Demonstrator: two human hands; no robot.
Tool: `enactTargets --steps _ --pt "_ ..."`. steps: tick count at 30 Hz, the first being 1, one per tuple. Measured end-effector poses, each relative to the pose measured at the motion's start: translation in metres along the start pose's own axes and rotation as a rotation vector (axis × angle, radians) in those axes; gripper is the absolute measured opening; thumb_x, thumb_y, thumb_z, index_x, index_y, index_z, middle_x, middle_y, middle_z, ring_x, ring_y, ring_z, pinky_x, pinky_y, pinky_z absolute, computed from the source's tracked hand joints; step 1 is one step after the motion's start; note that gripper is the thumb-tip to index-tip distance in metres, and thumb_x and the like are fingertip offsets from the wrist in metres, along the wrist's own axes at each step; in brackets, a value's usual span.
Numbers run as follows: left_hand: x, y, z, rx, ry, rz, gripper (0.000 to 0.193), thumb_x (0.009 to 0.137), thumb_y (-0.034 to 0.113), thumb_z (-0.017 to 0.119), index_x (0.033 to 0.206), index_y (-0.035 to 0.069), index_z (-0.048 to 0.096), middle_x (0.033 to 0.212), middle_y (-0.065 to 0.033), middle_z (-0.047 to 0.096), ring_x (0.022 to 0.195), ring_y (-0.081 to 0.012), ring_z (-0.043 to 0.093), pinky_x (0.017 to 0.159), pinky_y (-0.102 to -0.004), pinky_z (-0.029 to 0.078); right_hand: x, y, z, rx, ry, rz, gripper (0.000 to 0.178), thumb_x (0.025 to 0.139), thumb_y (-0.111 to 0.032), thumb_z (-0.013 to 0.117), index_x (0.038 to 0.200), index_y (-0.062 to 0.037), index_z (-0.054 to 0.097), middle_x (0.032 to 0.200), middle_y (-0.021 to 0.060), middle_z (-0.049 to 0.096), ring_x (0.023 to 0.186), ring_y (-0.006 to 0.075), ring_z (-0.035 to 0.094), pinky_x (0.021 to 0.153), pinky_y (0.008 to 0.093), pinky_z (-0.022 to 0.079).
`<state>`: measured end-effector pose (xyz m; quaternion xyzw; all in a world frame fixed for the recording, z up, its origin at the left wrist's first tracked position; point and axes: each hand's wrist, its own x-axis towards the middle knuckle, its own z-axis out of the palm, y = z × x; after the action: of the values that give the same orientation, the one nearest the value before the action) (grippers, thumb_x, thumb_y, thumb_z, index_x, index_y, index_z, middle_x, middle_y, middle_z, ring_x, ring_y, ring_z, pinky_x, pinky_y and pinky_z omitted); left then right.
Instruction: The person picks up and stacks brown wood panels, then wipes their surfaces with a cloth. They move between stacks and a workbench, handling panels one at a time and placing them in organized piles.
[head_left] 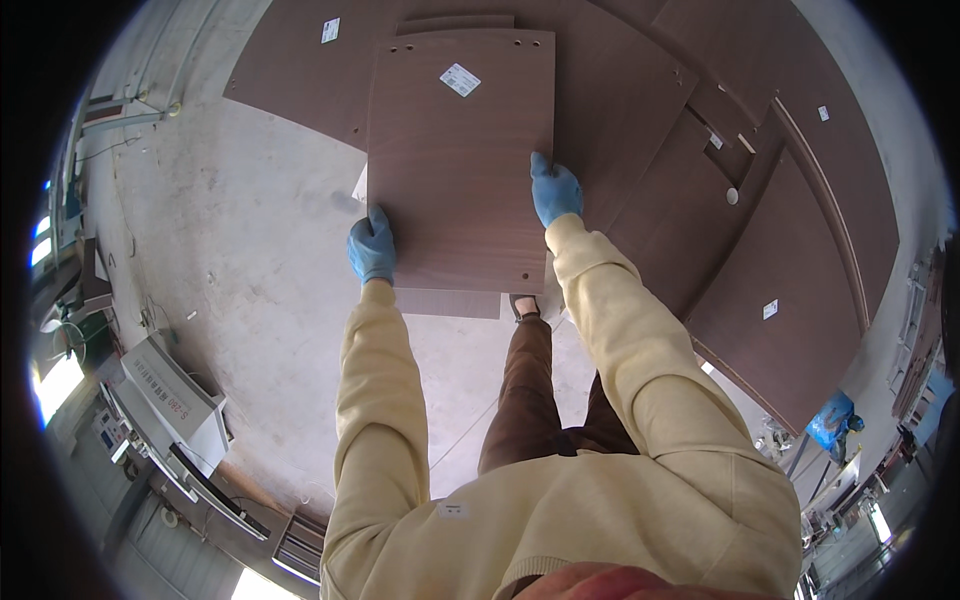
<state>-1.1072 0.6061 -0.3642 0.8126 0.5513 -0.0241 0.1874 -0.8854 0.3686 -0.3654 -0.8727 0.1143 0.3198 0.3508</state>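
A brown wood-grain panel [460,170] is held out in front of me, with drilled holes along its far edge and a white label on its face. My left hand [372,247], in a blue glove, grips the panel's left edge near its lower corner, thumb on top. Farther up on the opposite side, my right hand [556,190], also gloved in blue, clasps the right edge with its thumb over the face. The other fingers of both hands are hidden under the panel. Below its near edge, part of another brown board [450,303] shows.
Large brown panels [640,110] with labels lie beyond and to the right, some stacked or overlapping. A white and grey machine cabinet [180,400] stands at the left. A blue plastic bag [834,424] is at the right. Pale concrete floor [240,260] stretches out on the left.
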Motion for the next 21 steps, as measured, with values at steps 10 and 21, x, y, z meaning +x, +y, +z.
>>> enactTargets --steps 10,21 --pt "0.036 -0.037 0.017 -0.391 -0.300 -0.126 0.080 0.092 0.058 0.071 0.134 -0.009 0.061 0.120 -0.0141 0.070 0.112 -0.0212 0.062 0.100 -0.0353 0.048 0.002 -0.003 -0.024 -0.345 0.109 -0.209 0.051 0.097 -0.053 0.055 0.089 -0.0067 0.074 0.096 0.0211 0.073 0.094 0.0449 0.069 0.081 0.0523 0.055" --pt "0.038 -0.049 0.034 -0.478 -0.496 -0.142 0.067 0.089 0.060 0.074 0.109 -0.004 0.072 0.101 -0.0044 0.069 0.091 -0.0162 0.058 0.085 -0.0337 0.049 -0.063 0.130 -0.089 0.287 -0.128 -0.067 0.036 0.101 -0.032 0.067 0.112 0.0013 0.072 0.101 0.0104 0.076 0.090 0.0217 0.075 0.080 0.0343 0.061"
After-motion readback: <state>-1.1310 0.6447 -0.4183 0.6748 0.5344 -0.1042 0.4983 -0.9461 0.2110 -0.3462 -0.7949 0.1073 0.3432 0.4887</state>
